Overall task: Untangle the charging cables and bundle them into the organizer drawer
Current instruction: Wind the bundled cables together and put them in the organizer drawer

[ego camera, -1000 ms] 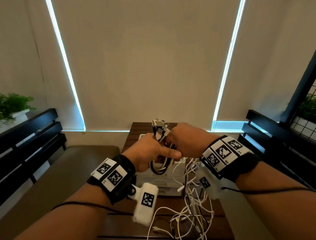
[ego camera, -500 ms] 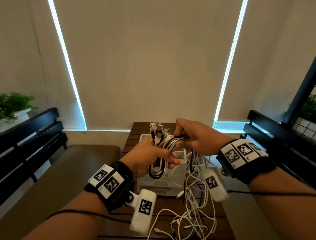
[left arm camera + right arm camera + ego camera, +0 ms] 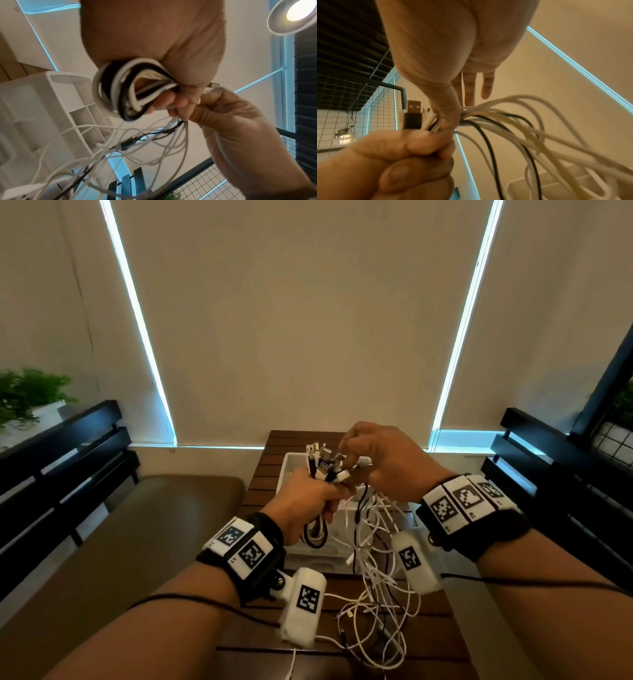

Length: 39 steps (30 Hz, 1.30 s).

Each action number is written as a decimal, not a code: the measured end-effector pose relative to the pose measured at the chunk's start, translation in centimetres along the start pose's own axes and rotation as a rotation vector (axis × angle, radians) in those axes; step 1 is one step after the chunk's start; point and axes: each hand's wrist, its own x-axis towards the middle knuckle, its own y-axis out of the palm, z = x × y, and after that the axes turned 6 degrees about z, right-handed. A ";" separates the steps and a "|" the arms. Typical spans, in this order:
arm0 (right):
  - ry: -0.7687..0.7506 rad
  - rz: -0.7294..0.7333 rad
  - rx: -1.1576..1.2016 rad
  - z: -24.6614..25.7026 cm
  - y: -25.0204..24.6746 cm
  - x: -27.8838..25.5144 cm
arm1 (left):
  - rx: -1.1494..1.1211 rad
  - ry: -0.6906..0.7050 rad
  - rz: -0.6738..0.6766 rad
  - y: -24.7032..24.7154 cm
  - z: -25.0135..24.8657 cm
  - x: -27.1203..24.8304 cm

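My right hand (image 3: 387,463) has come back in against my left hand (image 3: 308,505) since half a second ago, pinching at the plug ends (image 3: 325,462). My left fist grips the coiled black-and-white cable bundle (image 3: 126,89); loose white cables (image 3: 376,604) trail onto the slatted wooden table (image 3: 428,631). The white organizer drawer (image 3: 291,463) sits just below. No writing legible. Beige blinds (image 3: 308,320) hang behind.

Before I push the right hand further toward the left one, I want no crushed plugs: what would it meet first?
Most likely the plugs sticking up from the left hand's cable bundle; the right hand already seems to touch them, though depth is unclear.
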 end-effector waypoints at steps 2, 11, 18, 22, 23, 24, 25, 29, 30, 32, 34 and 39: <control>0.027 -0.149 0.030 0.0 0.8 -0.7 | -0.054 -0.004 -0.083 0.1 0.5 0.1; 0.429 0.316 0.724 2.7 4.9 -3.0 | -0.257 -0.068 -0.161 1.1 -0.3 1.2; 0.437 0.285 0.983 3.2 4.9 -2.1 | -0.300 -0.004 -0.068 1.1 -0.5 0.9; 0.458 0.268 0.877 3.0 5.7 -2.0 | -0.172 0.023 -0.099 1.2 -0.5 0.7; 0.467 0.275 0.886 2.9 5.8 -2.0 | -0.178 0.020 -0.093 1.3 -0.4 0.7; 0.480 0.273 0.912 2.9 5.9 -2.0 | -0.190 0.014 -0.088 1.5 -0.2 0.8; 0.492 0.263 0.965 2.9 6.0 -2.1 | -0.200 0.006 -0.089 1.6 -0.1 0.8; 0.516 0.245 1.183 2.6 6.2 -2.6 | -0.115 -0.003 -0.058 1.7 -0.5 1.1; 0.520 0.264 1.198 2.3 6.0 -2.6 | -0.082 0.000 -0.035 1.7 -0.7 1.0; 0.536 0.304 1.210 2.0 5.7 -2.7 | -0.057 -0.005 -0.008 1.6 -0.8 0.9; 0.567 0.301 1.214 1.9 5.6 -2.6 | -0.050 0.001 0.010 1.7 -0.7 1.1; 0.576 0.358 1.202 2.3 5.5 -2.2 | -0.110 -0.011 0.057 2.0 -1.1 1.3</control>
